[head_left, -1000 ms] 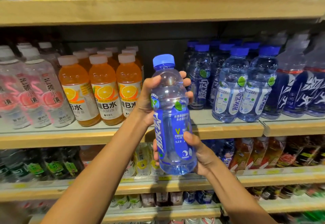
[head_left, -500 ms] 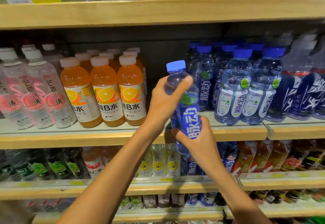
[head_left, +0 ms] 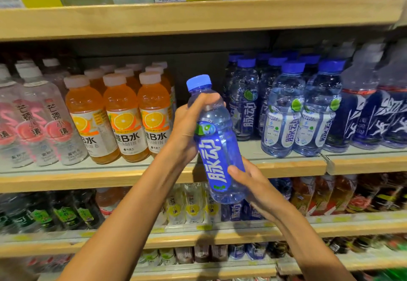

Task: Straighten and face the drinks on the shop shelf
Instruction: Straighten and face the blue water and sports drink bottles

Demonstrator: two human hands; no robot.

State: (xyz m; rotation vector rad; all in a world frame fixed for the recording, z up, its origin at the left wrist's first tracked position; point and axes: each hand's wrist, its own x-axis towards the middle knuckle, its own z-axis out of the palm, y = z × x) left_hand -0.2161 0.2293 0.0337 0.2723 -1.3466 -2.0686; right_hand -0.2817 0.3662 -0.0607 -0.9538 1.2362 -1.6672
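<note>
A blue-capped bottle with a blue label is held in the air in front of the middle shelf, tilted with its cap to the upper left. My left hand grips its shoulder and upper body. My right hand holds its lower part from the right, thumb on the label. Behind it the shelf has a gap between the orange drink bottles and the row of matching blue bottles.
Clear pink-labelled bottles stand at the far left, dark blue bottles at the far right. The top shelf carries yellow price tags. Lower shelves hold several small mixed bottles.
The bottle has been turned in both hands so its white lettering faces me, and it has moved back toward me and tilted. My right hand slid lower on it.
</note>
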